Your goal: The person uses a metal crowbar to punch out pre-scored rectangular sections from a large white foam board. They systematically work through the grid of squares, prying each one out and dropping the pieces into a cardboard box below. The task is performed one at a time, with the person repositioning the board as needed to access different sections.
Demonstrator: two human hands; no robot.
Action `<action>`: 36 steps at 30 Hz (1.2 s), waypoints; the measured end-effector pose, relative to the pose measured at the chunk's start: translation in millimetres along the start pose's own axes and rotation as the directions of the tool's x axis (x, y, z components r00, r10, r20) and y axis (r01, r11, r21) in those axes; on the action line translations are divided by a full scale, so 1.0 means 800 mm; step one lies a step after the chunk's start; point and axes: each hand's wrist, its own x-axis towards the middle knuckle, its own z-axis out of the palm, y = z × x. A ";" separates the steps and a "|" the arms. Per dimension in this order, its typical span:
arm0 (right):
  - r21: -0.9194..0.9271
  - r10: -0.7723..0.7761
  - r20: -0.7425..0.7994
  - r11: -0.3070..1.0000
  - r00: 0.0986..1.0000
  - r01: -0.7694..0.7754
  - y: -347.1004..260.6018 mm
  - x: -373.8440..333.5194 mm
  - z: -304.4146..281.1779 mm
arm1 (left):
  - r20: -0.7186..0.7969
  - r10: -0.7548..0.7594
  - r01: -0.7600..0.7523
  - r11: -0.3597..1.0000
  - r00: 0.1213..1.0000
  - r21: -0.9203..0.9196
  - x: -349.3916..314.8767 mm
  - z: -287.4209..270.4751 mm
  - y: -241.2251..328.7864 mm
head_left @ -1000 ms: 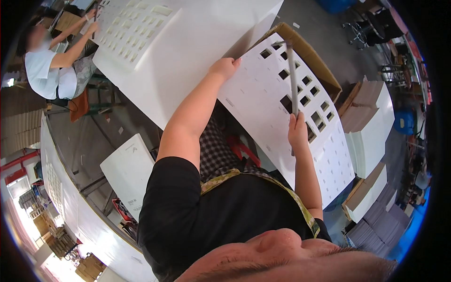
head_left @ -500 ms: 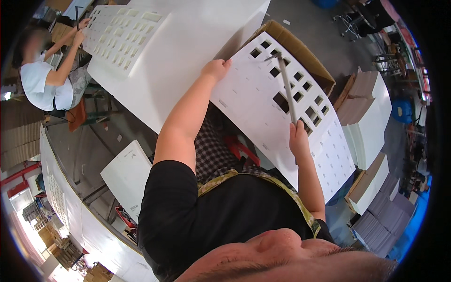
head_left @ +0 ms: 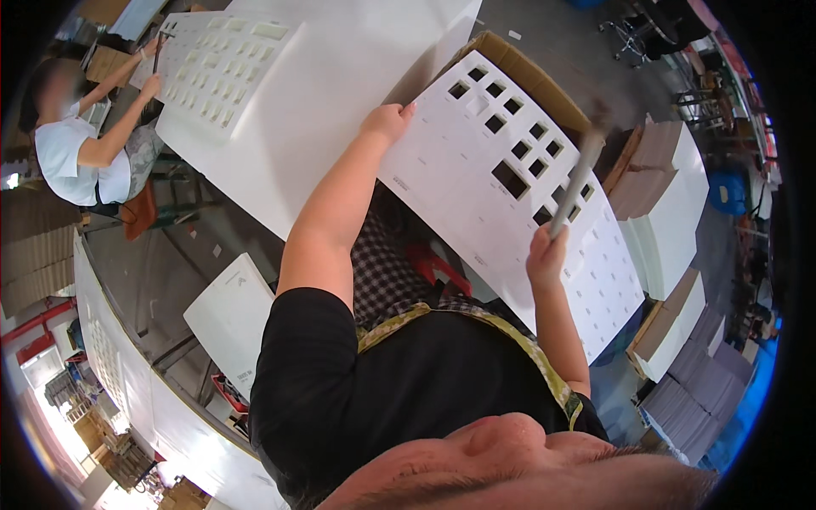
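A white board (head_left: 450, 183) lies slanting in front of me, with several square and rectangular openings in its far part and rows of small printed marks elsewhere. My left hand (head_left: 388, 124) is closed on the board's far left edge, its underside fingers hidden. In my right hand (head_left: 546, 253) is the handle of a long hammer (head_left: 575, 183). The hammer is raised over the right side of the board, its head blurred by motion near the far edge. Under the board's far side stands an open cardboard box (head_left: 527, 68).
A white table (head_left: 331, 76) stretches away at the left, bearing another cut-out board (head_left: 223, 68). Beyond it a seated person (head_left: 81, 149) holds a similar hammer. Stacked boards (head_left: 667, 183) stand at the right. A white panel (head_left: 229, 310) leans near my left elbow.
The hammer has swung up and right, away from the openings. Where its head was, one opening now looks filled white. My left hand stays on the edge. The other person's hammer has lowered.
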 end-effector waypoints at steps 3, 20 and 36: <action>-0.328 0.167 0.234 0.941 0.958 -0.083 -0.001 -0.002 -0.004 | -0.016 0.041 -0.041 0.999 0.999 0.013 0.000 0.000 -0.001; -0.132 0.166 0.134 0.980 0.977 -0.149 0.005 -0.004 0.004 | -0.004 -0.007 0.007 1.000 1.000 0.002 -0.002 0.000 0.001; -0.199 0.288 0.304 0.951 0.908 -0.235 -0.004 -0.003 -0.004 | -0.024 0.009 -0.008 1.000 1.000 0.005 -0.006 -0.002 0.003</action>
